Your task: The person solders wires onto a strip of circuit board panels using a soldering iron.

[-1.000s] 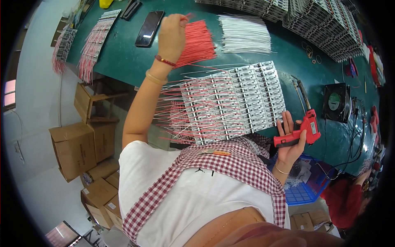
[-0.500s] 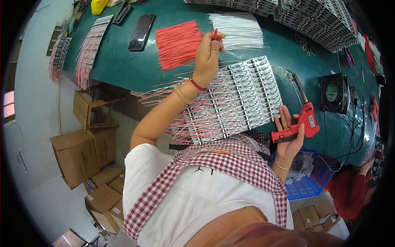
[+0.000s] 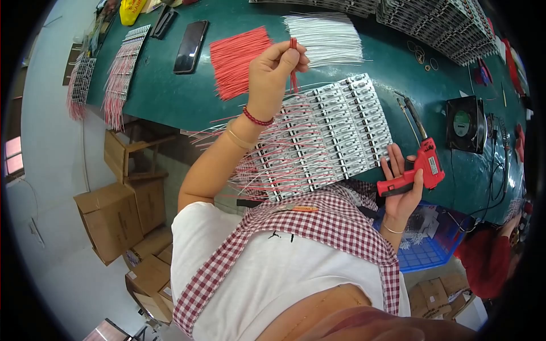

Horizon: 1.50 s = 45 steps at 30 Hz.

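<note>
My left hand (image 3: 269, 74) is raised over the green table, its thumb and fingers closed on a small bundle of red wires (image 3: 294, 82) that hangs down. Below it lies a panel of circuit boards (image 3: 344, 133) in rows, with red and white wires trailing off its left side. A flat pile of red wires (image 3: 230, 65) is just left of that hand, and a pile of white wires (image 3: 327, 40) lies to its right. Wrapped by my right hand (image 3: 402, 199) is a red soldering gun (image 3: 427, 167), tip pointing away; the fingertips are by the panel's right edge.
A black phone (image 3: 191, 48) and wired boards (image 3: 123, 74) lie at left. Stacked boards (image 3: 438, 28) stand at the far right. A small black fan (image 3: 463, 125) sits right of the gun. A blue basket (image 3: 424, 256) is below the table, near a person in red (image 3: 483, 261).
My left hand has shifted slightly left, and the red wires it holds now hang down in clearer view. My right hand keeps its hold on the soldering gun.
</note>
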Motion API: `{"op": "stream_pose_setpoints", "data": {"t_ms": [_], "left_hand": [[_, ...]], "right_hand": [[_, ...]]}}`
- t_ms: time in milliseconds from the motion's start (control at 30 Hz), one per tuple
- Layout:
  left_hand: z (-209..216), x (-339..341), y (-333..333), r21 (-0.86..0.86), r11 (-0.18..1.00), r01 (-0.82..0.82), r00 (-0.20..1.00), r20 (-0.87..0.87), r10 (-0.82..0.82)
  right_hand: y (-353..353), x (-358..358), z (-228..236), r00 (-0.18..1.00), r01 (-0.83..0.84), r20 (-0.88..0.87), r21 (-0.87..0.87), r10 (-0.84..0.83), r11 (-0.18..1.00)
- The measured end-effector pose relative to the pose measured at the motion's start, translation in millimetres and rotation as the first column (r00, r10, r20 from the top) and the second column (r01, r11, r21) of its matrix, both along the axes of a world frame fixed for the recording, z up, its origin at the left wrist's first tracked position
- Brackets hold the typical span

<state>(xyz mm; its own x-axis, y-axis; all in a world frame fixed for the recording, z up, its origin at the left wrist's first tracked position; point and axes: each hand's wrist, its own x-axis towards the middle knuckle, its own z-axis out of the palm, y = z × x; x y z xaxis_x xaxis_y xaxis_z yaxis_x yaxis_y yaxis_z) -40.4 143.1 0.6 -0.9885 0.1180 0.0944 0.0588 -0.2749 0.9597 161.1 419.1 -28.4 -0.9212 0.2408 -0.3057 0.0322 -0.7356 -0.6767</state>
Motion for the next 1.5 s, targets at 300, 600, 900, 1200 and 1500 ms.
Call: {"op": "stream_pose_setpoints", "data": {"t_ms": [300,600,900,1200,1500], "left_hand": [[26,-5,-3,-0.434,0.900,0.047,0.968,-0.203,-0.149],[-24,2,25,-0.852,0.469,-0.232,0.696,-0.483,-0.532],[-31,5,33,-0.865,0.430,-0.260,0.686,-0.479,-0.548],[-29,9,40,-0.874,0.391,-0.287,0.719,-0.467,-0.516],[-21,10,40,-0.898,0.354,-0.261,0.738,-0.423,-0.526]], "right_hand": [[3,3,7,0.999,-0.042,-0.013,-0.024,0.041,0.999],[-8,-9,46,0.995,-0.036,0.096,0.443,-0.007,0.896],[-35,-37,47,0.940,-0.222,0.338,0.541,0.032,0.811],[-36,-39,51,0.912,-0.250,0.409,0.594,-0.019,0.765],[-22,-20,36,0.897,-0.340,0.441,0.718,-0.020,0.607]]}}
